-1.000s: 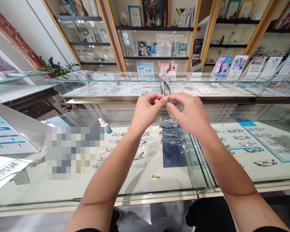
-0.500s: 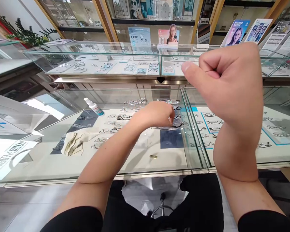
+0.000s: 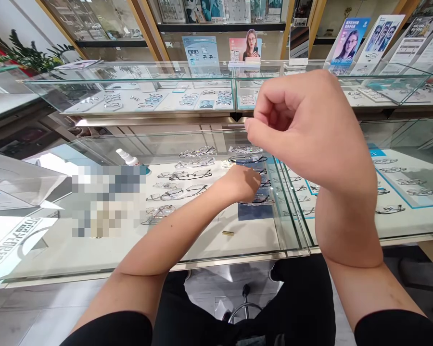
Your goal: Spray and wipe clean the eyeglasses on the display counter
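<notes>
Left hand (image 3: 242, 184): low among a column of eyeglasses (image 3: 248, 159), its fingers hidden from where I stand; grip cannot be told. Eyeglasses lie just beyond and beside those fingers, the nearest over a dark blue mat (image 3: 254, 214). Gold-coloured bar (image 3: 227, 233): on the tabletop (image 3: 250, 243), this side of them. Right hand (image 3: 308, 132): raised, fingers curled; whether pinching anything, cannot tell.
</notes>
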`<state>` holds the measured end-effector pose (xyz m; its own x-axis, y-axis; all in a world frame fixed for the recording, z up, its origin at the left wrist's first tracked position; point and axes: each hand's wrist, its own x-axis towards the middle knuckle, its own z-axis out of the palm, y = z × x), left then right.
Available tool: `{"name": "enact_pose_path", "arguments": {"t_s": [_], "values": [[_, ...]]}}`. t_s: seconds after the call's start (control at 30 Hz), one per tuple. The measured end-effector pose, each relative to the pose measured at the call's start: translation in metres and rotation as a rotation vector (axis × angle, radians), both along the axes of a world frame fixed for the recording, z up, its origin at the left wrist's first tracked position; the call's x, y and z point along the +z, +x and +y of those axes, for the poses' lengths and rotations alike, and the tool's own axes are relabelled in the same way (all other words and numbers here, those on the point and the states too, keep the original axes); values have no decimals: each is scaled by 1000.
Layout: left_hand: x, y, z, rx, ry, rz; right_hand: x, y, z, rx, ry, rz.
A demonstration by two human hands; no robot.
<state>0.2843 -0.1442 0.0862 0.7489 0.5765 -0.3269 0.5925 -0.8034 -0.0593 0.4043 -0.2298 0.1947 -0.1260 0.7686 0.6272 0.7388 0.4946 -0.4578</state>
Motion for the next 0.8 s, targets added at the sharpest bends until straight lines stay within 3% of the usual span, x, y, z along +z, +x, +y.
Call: {"name": "enact_pose_path", "arguments": {"t_s": [0.47,0.63,0.8], "values": [[-4,-3,2,74,-87,-89,1,-1,1,33,-83,-10],[-6,-14,19,146,-64,-321,0,-3,1,44,-64,-6],[-18,-10,32,230,-40,-535,-1,-6,1,20,-39,-13]]}}
